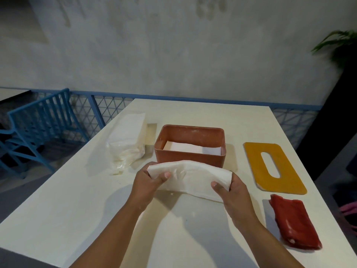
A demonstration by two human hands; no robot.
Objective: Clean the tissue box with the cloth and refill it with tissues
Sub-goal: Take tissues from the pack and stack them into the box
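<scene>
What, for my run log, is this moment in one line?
phase: refill | left hand: grips tissue stack | right hand: grips same stack | tissue box: open, some tissues inside | lid: off | cloth: set aside

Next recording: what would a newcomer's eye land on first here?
The left hand and right hand grip a bowed stack of white tissues at the centre, just in front of the open terracotta tissue box, which already has some tissues inside. To its right lie the yellow slotted lid and, nearer, the folded red cloth.
</scene>
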